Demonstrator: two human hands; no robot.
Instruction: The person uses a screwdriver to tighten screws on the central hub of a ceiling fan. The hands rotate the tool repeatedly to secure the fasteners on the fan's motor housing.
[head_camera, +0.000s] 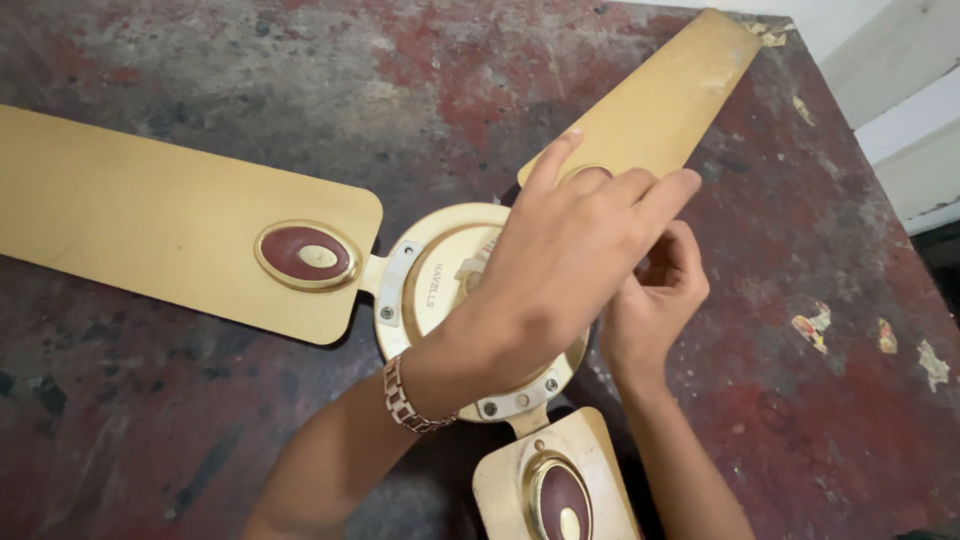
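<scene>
1. Head view looks down on a gold ceiling fan (440, 290) lying flat on a worn red and grey surface (820, 420), its three blades spread out from a cream motor hub (425, 285).
2. The step in hand looks like work at the root of the far blade (655, 95), where it meets the hub; both hands crowd over that joint.
3. The left hand (570, 255) reaches across the hub, palm down, fingers loosely spread with the index raised. It rests on the fan and clasps nothing that shows. A chain bracelet (405, 395) sits on its wrist.
4. The right hand (655, 300) comes up from below, fingers curled narrow, tucked under the left fingertips. Whether it pinches a screw or small part I cannot tell; the left hand hides it.
5. My judgement: the next move calls for a firm hold on the hub and fine fingertip work at the hidden fastening.
6. The left blade (170, 215) and the near blade (555, 485), each with a maroon oval trim, lie untouched.
</scene>
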